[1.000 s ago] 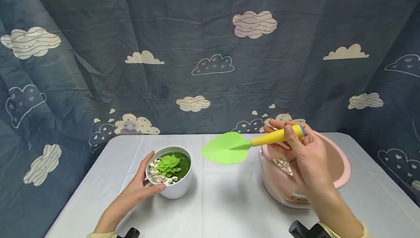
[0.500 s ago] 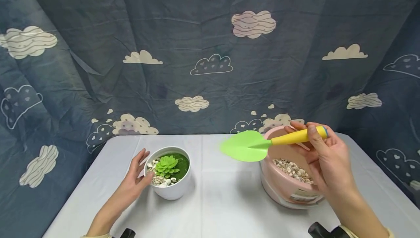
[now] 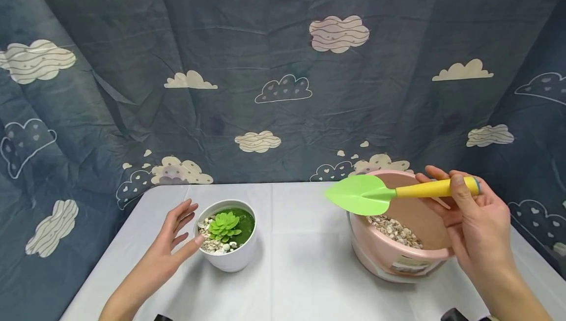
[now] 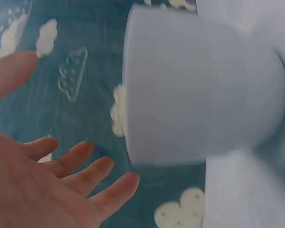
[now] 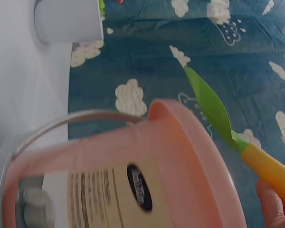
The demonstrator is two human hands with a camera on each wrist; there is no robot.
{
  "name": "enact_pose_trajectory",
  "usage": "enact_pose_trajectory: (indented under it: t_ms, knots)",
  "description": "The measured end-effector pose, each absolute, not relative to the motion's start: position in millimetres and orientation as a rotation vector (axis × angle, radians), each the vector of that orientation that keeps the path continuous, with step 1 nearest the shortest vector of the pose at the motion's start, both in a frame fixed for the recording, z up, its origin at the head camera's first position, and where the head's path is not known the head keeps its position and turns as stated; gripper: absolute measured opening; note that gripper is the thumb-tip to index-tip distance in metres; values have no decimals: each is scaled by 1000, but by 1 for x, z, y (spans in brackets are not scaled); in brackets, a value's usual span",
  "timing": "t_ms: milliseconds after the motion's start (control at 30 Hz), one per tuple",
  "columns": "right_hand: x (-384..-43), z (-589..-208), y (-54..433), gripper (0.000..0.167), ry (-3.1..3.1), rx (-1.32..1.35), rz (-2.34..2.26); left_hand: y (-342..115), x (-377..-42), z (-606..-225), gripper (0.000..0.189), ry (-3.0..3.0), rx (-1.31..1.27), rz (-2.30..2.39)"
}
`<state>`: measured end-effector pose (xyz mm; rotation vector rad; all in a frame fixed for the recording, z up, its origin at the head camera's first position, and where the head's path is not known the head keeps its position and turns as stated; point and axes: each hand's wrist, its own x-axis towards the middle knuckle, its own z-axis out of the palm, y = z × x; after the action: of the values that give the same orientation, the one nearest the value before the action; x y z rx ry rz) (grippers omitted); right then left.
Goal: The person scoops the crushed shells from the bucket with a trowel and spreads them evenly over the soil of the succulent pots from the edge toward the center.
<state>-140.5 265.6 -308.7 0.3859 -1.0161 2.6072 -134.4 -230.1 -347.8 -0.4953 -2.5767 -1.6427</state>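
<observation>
My right hand [image 3: 479,222] grips the yellow handle of a hand trowel [image 3: 364,194] by thumb and fingers. Its green blade points left, over the left rim of a pink bucket [image 3: 393,254]. Inside the bucket lies a layer of mixed pebbles [image 3: 395,231]. My left hand [image 3: 165,245] is beside a white plant pot [image 3: 232,259], fingers spread and nothing held; the left wrist view shows a gap between the fingertips and the pot [image 4: 204,90]. The pot contains a green succulent [image 3: 224,226], pale stones on its left and dark green moss-like cover on its right.
A white-covered table [image 3: 305,281] bears the pot on the left and the bucket on the right. Behind it hangs a dark blue cloud-print cloth [image 3: 283,41]. The bucket has a grey carrying handle [image 5: 80,116] hanging down its side and a paper label [image 5: 99,199].
The trowel and my right hand have moved right, from beside the bucket to over it. My left hand has let go of the pot and drawn slightly left.
</observation>
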Motion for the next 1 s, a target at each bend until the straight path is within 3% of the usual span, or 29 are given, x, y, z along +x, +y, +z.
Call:
enact_pose_trajectory:
  t_ms: [567, 1000]
  knots:
    - [-137, -309, 298, 23, -1075, 276, 2300, -176, -122, -340, 61, -2400, -619, -1582]
    - [-135, -315, 310, 36, -1178, 105, 2130, -134, -125, -321, 70, -2687, -637, -1588]
